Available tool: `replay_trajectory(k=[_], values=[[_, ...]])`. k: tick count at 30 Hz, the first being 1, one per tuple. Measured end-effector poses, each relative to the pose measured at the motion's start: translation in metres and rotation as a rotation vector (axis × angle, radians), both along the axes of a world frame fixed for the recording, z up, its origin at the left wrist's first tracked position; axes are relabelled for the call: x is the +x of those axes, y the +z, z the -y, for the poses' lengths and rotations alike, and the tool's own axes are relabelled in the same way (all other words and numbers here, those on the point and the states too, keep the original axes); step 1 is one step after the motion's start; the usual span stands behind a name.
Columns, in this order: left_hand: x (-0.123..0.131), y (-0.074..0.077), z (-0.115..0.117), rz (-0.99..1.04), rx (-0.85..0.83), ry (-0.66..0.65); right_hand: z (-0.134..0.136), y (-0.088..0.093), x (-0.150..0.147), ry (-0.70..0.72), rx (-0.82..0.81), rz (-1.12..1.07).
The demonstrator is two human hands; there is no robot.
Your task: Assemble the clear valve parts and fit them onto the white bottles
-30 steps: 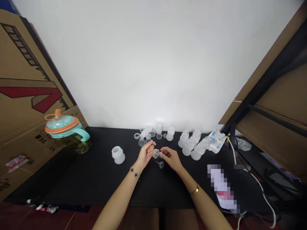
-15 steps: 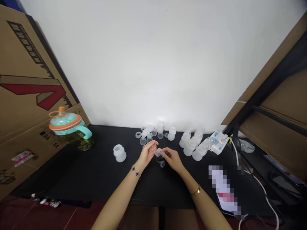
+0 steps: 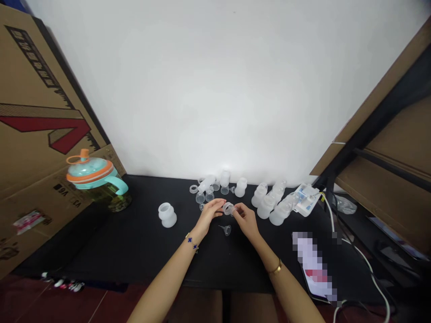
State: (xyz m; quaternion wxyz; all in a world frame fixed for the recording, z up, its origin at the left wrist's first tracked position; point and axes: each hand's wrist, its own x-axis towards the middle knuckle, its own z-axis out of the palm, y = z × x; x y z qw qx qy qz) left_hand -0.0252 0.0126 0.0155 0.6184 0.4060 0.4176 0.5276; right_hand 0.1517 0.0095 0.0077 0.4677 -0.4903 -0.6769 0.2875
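Note:
Between my two hands, above the black table, is a clear plastic bottle ring (image 3: 228,208), its round opening tilted toward me. My right hand (image 3: 245,220) pinches its right side, and the fingertips hide part of it. On the other side, my left hand (image 3: 209,215) grips the ring's left edge with thumb and fingers. Below the hands a clear funnel-shaped teat (image 3: 226,230) lies on its side. Farther left stands a small white bottle (image 3: 167,215) without a top. Several clear teats and rings, such as a ring (image 3: 193,189), lie beyond my left hand.
Several small bottles with clear tops (image 3: 267,205) stand to the right, beside a white power strip (image 3: 307,199) with cables. A phone (image 3: 314,269) lies at the front right. A large turquoise-lidded jug (image 3: 97,179) stands left by a cardboard box (image 3: 37,134). A white wall (image 3: 215,89) rises behind.
My left hand has turned over from palm-up and closed its fingertips on the ring. The ring has tilted and moved slightly right and up, in my right hand's pinch.

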Motion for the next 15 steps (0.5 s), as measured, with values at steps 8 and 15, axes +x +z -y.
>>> replay_trajectory(k=[8, 15], values=[[0.0026, -0.0019, -0.0003, -0.004, -0.083, -0.061, -0.0009, -0.0011, 0.0002, -0.016, -0.004, -0.032], [0.0019, -0.0076, -0.0028, 0.025, -0.109, -0.068, -0.0009, -0.0019, 0.0008, -0.017, -0.009, -0.023]])
